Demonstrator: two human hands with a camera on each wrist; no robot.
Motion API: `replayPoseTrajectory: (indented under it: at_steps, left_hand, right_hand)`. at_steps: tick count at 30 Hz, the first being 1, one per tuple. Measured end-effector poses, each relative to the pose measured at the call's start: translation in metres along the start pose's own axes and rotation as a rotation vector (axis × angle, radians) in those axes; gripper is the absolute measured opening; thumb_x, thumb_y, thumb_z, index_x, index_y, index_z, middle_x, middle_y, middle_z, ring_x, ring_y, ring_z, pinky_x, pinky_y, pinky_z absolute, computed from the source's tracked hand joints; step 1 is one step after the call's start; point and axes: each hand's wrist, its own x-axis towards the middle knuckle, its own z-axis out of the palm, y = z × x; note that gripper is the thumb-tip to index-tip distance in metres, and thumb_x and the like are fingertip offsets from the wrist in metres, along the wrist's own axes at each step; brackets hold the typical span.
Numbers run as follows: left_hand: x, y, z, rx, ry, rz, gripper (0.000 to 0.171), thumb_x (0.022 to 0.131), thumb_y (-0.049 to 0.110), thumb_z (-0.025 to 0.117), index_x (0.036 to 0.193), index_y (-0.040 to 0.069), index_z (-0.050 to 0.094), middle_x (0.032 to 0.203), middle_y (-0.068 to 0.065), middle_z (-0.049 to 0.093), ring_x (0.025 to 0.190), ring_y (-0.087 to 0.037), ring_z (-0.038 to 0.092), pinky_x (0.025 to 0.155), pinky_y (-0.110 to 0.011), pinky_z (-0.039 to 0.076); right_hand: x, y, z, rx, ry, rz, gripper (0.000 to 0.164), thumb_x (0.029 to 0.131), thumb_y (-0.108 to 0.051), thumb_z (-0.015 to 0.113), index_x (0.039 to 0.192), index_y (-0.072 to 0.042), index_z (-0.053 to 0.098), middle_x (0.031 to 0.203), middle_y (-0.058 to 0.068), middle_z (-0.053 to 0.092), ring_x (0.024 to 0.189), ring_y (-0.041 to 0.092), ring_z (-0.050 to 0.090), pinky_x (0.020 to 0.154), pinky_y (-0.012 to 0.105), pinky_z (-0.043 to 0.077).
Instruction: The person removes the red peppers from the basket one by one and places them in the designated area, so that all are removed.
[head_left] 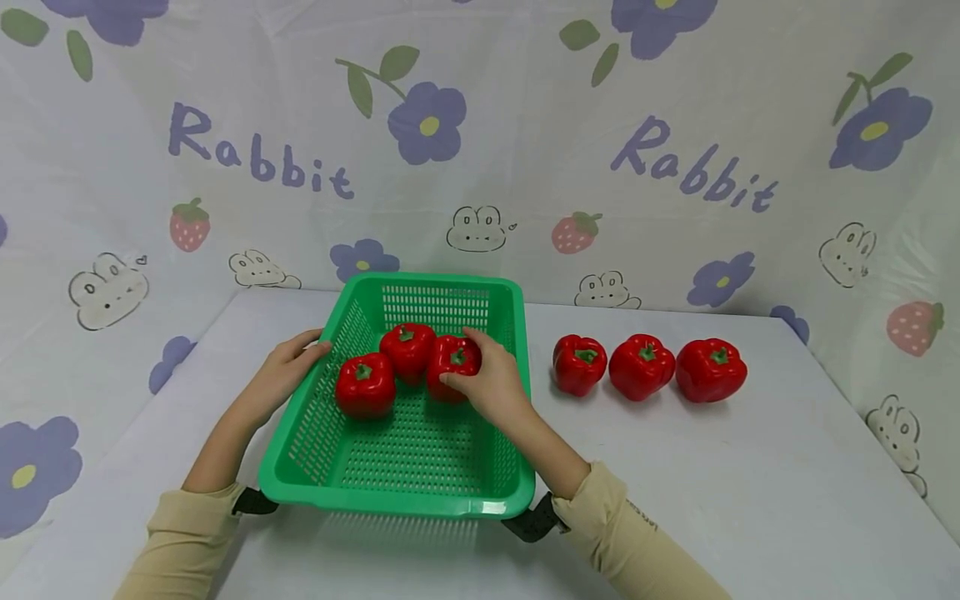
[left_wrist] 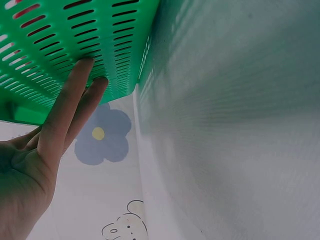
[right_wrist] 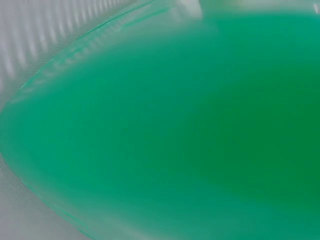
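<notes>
On my head feed the green basket lies with its long axis running away from the person, near rim to far rim. Inside it, toward its right wall, the right hand grips a red pepper, thumb on the near side and a finger around the far side; the green stem points up. Left of that in the basket sit a second pepper and, nearest the left wall, a third pepper, both stem up. The left hand is at the basket's left rim; its wrist feed shows me two straight fingers against the slotted outer wall. My right wrist feed is mostly green blur. Right of the basket, three more peppers stand in a row on the white table, stems upward. Behind the basket, the patterned cloth reads "Rabbit" twice in purple; lettering on the right sleeve is too small to read.
</notes>
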Motion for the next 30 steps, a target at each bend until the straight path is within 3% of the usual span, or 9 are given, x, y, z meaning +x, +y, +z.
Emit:
replayPoseTrajectory:
  at_steps: [17, 30]
  left_hand:
    - [0.0, 0.0, 0.002, -0.005, -0.009, 0.013, 0.057, 0.105, 0.035, 0.038, 0.15, 0.0, 0.033, 0.125, -0.027, 0.059, 0.085, -0.005, 0.063, 0.074, -0.024, 0.053]
    - [-0.001, 0.004, 0.0, 0.001, 0.004, 0.01, 0.057, 0.105, 0.036, 0.039, 0.149, -0.001, 0.034, 0.125, -0.029, 0.058, 0.083, -0.005, 0.063, 0.074, -0.023, 0.053]
  right_hand:
    - [-0.002, 0.0, -0.004, 0.068, 0.041, -0.009, 0.068, 0.085, -0.011, 0.075, 0.144, 0.0, 0.043, 0.14, 0.019, 0.054, 0.126, 0.035, 0.054, 0.093, 0.047, 0.054]
    - [-0.007, -0.005, -0.02, 0.081, 0.072, 0.003, 0.071, 0.085, -0.012, 0.075, 0.146, -0.003, 0.041, 0.143, 0.018, 0.052, 0.129, 0.034, 0.052, 0.092, 0.047, 0.054]
